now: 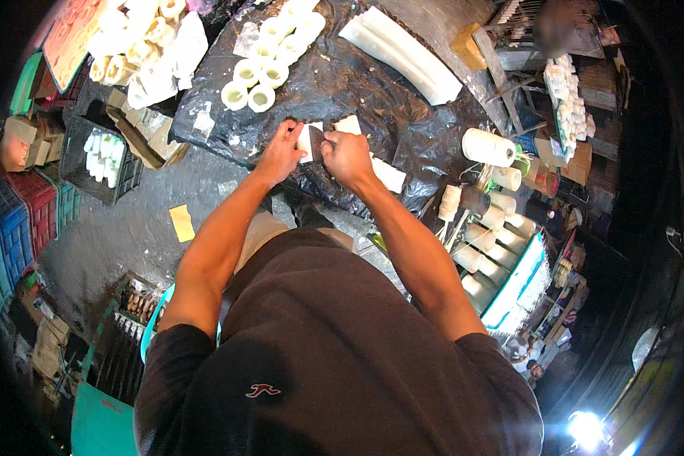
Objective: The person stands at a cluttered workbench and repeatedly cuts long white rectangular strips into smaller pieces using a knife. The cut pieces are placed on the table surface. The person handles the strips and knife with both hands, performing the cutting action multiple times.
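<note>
In front of me a small white block (305,143) lies on the black plastic sheet (228,144). My left hand (281,154) grips its left side, fingers at the far end and thumb at the near edge. My right hand (347,158) is closed on a dark flat piece (316,141), pressed against the block's right part; its exact kind cannot be made out. Just beyond the right hand sits another white piece (348,125), partly hidden. A further white block (388,175) lies to the right of my right wrist.
Several hollow white cylinders (261,97) stand far left on the sheet. A long white slab (403,55) lies far right. Thick off-white cylinders (488,147) crowd the right side. Left on the floor are a black crate (99,152), a cardboard box (148,129) and a yellow sheet (182,223).
</note>
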`<state>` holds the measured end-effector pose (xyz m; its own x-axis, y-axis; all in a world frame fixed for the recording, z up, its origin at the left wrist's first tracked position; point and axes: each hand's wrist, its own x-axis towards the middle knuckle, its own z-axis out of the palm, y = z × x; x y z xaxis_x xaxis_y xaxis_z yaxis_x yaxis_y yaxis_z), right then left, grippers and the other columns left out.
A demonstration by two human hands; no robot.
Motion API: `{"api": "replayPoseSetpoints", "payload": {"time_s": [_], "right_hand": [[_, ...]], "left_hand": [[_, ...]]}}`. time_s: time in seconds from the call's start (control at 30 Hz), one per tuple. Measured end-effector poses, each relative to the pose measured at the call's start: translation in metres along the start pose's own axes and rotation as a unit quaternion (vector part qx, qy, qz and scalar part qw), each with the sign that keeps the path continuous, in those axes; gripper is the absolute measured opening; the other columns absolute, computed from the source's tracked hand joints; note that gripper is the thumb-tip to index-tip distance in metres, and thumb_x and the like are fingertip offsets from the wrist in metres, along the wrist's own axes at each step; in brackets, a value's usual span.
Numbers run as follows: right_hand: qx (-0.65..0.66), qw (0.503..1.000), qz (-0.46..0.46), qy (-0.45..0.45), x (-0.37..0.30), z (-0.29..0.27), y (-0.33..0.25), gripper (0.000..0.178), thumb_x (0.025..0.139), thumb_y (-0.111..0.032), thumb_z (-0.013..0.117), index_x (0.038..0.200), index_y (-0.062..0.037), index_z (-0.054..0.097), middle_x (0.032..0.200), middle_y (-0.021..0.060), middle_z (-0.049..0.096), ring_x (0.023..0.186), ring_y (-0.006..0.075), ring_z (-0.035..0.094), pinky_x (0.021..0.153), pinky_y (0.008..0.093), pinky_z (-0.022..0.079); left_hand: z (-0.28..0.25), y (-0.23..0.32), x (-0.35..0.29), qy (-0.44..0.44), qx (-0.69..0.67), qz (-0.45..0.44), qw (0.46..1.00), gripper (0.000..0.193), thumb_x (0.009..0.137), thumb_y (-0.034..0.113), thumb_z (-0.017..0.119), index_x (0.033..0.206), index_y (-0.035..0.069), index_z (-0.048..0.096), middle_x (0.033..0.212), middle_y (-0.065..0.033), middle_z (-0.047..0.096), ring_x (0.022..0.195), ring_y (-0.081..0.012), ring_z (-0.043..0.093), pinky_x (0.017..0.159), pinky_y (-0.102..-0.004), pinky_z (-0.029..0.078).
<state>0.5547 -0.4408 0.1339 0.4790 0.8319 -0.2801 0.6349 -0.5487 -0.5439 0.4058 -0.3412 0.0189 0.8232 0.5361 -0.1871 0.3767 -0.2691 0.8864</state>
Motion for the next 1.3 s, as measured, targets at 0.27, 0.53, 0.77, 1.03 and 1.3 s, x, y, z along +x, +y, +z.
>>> {"api": "replayPoseSetpoints", "payload": {"time_s": [0.27, 0.53, 0.77, 1.03, 1.3], "right_hand": [[0.004, 0.998, 0.061, -0.007, 0.014, 0.009, -0.013, 0.024, 0.084, -0.012, 0.067, 0.102, 0.0021, 0.075, 0.09, 0.0301, 0.07, 0.083, 0.0439, 0.071, 0.081, 0.0468, 0.057], [-0.013, 0.999, 0.037, 0.009, 0.017, 0.02, -0.009, 0.02, 0.085, -0.012, 0.066, 0.097, 0.0006, 0.075, 0.086, 0.0289, 0.069, 0.079, 0.0454, 0.07, 0.077, 0.0476, 0.057], [-0.026, 0.997, 0.05, 0.052, 0.013, 0.036, -0.007, 0.019, 0.086, -0.015, 0.065, 0.091, -0.0004, 0.076, 0.076, 0.0291, 0.067, 0.073, 0.0465, 0.069, 0.072, 0.0505, 0.057], [-0.086, 0.993, 0.074, 0.037, 0.047, 0.037, -0.003, 0.024, 0.083, -0.022, 0.067, 0.081, 0.0008, 0.074, 0.079, 0.0291, 0.068, 0.075, 0.0455, 0.071, 0.073, 0.0514, 0.058], [0.143, 0.981, 0.127, 0.031, -0.007, 0.023, 0.05, 0.03, 0.085, -0.023, 0.071, 0.102, 0.0015, 0.076, 0.081, 0.0204, 0.074, 0.064, 0.0326, 0.071, 0.064, 0.0442, 0.057]], "left_hand": [[0.001, -0.005, 0.004, 0.026, 0.031, 0.074, 0.996, 0.064, 0.081, 0.001, 0.072, 0.141, -0.003, 0.051, 0.129, -0.0185, 0.05, 0.108, -0.0368, 0.062, 0.093, -0.0417, 0.053], [-0.001, -0.006, 0.007, 0.001, 0.018, 0.044, 0.999, 0.066, 0.08, 0.002, 0.071, 0.143, -0.001, 0.051, 0.131, -0.0179, 0.051, 0.108, -0.0357, 0.063, 0.094, -0.0407, 0.053], [-0.002, -0.013, 0.009, -0.009, -0.048, 0.033, 0.998, 0.067, 0.077, -0.005, 0.073, 0.14, -0.001, 0.051, 0.126, -0.0163, 0.05, 0.103, -0.035, 0.064, 0.088, -0.0406, 0.055], [-0.001, -0.019, 0.011, 0.019, -0.012, 0.075, 0.997, 0.061, 0.079, -0.007, 0.066, 0.139, 0.001, 0.055, 0.126, -0.0158, 0.053, 0.092, -0.0277, 0.065, 0.083, -0.0355, 0.056], [0.001, -0.015, 0.011, -0.007, -0.058, 0.053, 0.997, 0.068, 0.077, -0.004, 0.071, 0.142, 0.001, 0.051, 0.124, -0.0145, 0.052, 0.091, -0.0267, 0.061, 0.083, -0.0351, 0.053]]}}
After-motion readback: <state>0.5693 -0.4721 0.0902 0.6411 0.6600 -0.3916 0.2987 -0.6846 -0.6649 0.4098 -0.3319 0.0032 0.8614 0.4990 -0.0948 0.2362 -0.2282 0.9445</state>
